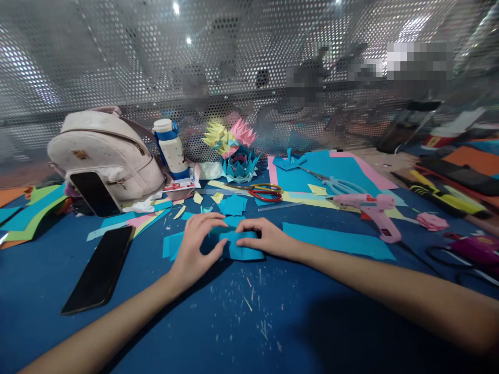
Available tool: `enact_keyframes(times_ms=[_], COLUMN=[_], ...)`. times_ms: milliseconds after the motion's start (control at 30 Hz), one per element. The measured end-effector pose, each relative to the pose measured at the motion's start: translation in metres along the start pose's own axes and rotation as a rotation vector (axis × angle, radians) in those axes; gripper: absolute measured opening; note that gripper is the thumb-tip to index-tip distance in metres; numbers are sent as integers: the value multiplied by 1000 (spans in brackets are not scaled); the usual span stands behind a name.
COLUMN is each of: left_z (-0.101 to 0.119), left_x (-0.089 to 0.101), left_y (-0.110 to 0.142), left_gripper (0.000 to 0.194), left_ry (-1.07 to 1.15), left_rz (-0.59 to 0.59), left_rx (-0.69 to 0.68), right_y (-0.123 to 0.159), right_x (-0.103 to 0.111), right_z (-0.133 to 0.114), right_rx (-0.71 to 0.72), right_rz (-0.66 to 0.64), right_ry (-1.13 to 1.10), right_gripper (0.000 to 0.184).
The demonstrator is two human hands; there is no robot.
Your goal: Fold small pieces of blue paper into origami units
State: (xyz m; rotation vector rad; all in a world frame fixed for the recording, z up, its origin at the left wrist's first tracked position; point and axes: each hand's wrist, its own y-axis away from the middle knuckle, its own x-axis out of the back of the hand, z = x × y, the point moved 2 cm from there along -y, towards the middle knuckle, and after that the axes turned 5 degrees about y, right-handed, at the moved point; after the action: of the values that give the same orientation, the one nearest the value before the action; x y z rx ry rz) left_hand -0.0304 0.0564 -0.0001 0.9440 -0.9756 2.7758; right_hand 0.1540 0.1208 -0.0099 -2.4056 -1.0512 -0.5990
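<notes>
A folded piece of blue paper [244,253] lies low over the table in front of me, its near part curved. My left hand [198,241] has its fingers curled over the paper's left part, with the thumb against the near side. From the right, my right hand [263,239] grips the same paper between thumb and bent fingers. Beneath and left of my left hand lie more blue paper pieces [170,246]. A long blue paper strip [339,241] rests beside my right forearm. The folds under my fingers are partly hidden.
Red-handled scissors [267,192], light-blue-handled scissors [343,185] and a pink glue gun [374,208] lie beyond my hands. A folded-paper flower piece [239,163], bottle [171,148] and backpack [97,150] stand behind. A phone [102,270] lies left; paper scraps litter the table [249,332].
</notes>
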Motion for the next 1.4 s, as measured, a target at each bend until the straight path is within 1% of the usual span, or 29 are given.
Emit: enact_keyframes(times_ms=[67, 100, 167, 300, 400, 767, 1000, 1167, 1400], left_z=[2, 2, -1, -7, -8, -7, -4, -4, -6], left_x=[-5, -7, -9, -8, -7, -8, -8, -8, -8], left_y=[2, 3, 4, 4, 3, 1, 0, -2, -2], left_gripper=[18, 18, 16, 9, 8, 8, 6, 5, 6], left_ry=[-29, -20, 22, 127, 162, 180, 204, 242, 256], left_rz=[-118, -162, -194, -156, -145, -172, -181, -178, -169], left_rx=[-45, -43, 8, 132, 163, 175, 131, 171, 184], right_y=[0, 0, 1, 2, 2, 1, 1, 1, 1], right_x=[-2, -3, -3, -3, -2, -4, -5, -5, -5], right_z=[1, 0, -2, -10, -12, -3, -4, -4, -6], right_rx=[29, 43, 61, 76, 83, 77, 90, 107, 113], right_rz=[-25, -35, -52, -67, -68, -88, -96, -98, -96], right_ry=[56, 76, 102, 139, 151, 130, 135, 147, 149], right_gripper=[20, 20, 18, 17, 16, 17, 18, 17, 16])
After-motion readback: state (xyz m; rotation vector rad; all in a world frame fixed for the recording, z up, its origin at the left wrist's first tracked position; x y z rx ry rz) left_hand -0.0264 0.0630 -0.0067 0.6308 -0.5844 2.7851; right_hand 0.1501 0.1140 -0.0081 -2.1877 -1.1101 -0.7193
